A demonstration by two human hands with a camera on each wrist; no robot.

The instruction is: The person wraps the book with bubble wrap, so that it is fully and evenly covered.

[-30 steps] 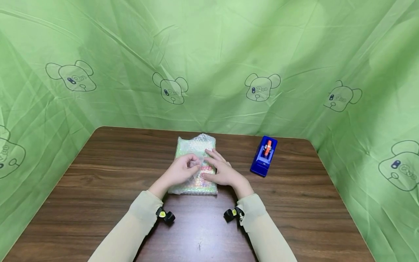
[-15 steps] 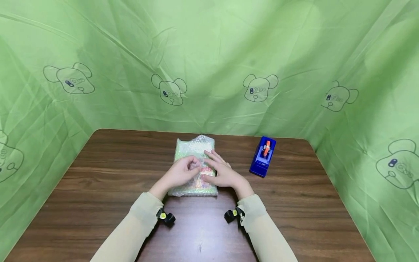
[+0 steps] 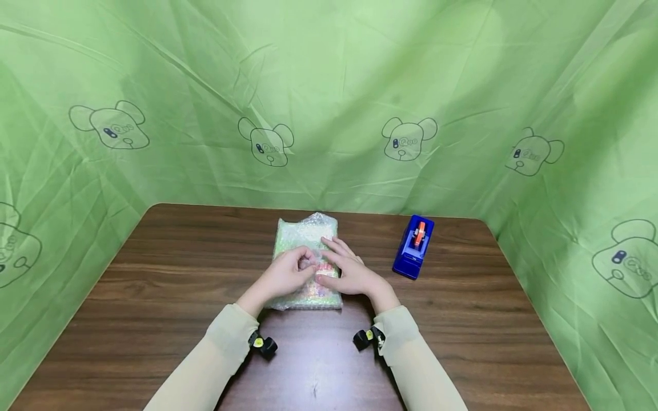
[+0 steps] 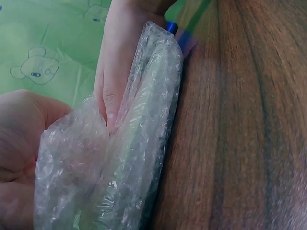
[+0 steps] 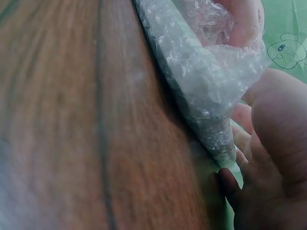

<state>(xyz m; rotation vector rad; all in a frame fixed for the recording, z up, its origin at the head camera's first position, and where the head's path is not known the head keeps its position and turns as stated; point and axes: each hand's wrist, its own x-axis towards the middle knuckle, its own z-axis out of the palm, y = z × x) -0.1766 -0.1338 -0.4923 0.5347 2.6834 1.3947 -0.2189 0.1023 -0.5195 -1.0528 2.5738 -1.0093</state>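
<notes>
Bubble-wrapped package (image 3: 304, 233): centre of the frame, lying flat on the table (image 3: 180, 257)
Left hand (image 3: 289, 273): fingers pinching a bubble-wrap flap (image 4: 72, 158)
Right hand (image 3: 354, 275): fingers spread, resting across the package
Package feel: probably light, soft-skinned, slightly slippery; best held by its side edges

On the green cloth (image 3: 329, 68), short rounded lettering (image 3: 409, 142) was printed inside several outlined animal heads (image 3: 403, 131); a capital Q could be made out at its start, but the letters after it could not be read with certainty. On the bubble-wrapped package (image 3: 300, 235), a red marking (image 3: 324, 266) was shown, too small and blurred to be read.
</notes>
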